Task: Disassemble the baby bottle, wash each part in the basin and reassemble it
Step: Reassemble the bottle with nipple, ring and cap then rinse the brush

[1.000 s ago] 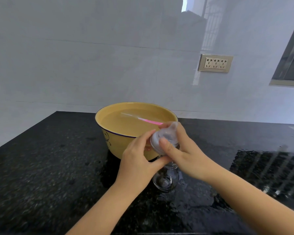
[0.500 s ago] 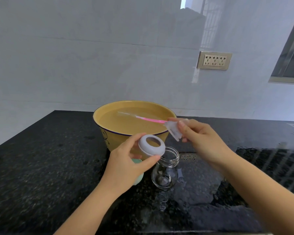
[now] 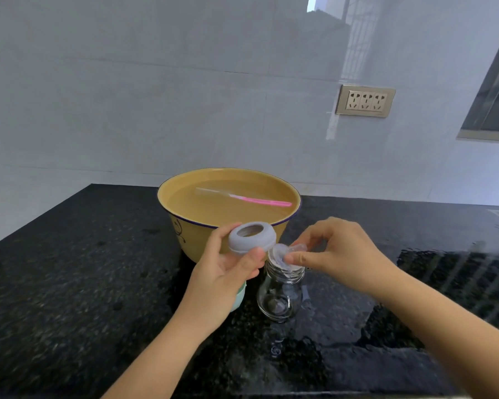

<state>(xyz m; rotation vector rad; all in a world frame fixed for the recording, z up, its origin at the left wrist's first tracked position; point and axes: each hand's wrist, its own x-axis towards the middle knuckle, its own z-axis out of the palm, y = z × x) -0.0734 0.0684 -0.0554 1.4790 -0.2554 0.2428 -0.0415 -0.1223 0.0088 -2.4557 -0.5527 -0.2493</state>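
From the head camera I see my left hand [image 3: 222, 280] gripping the grey collar ring [image 3: 251, 237] in front of the yellow basin [image 3: 182, 226]. My right hand [image 3: 340, 251] pinches the clear nipple [image 3: 283, 253] just over the mouth of the glass bottle [image 3: 281, 295], which stands upright on the black counter [image 3: 69, 283].

Gripping the grey screw ring [image 3: 251, 236] in the left hand [image 3: 225, 280], thumb on the near side, tilted hole-up. Pinching the clear teat [image 3: 283, 253] with the right hand [image 3: 337, 251] right at the open mouth of the glass bottle [image 3: 281, 295], standing upright on the wet black bench [image 3: 69, 283]. Can't tell if touching, tbh. Just behind, toward the back edge: yellow basin [image 3: 190, 237] of water with a pink brush [image 3: 260, 200] floating in it. Also spotting a mint-green cap [image 3: 239, 298] behind the left wrist.
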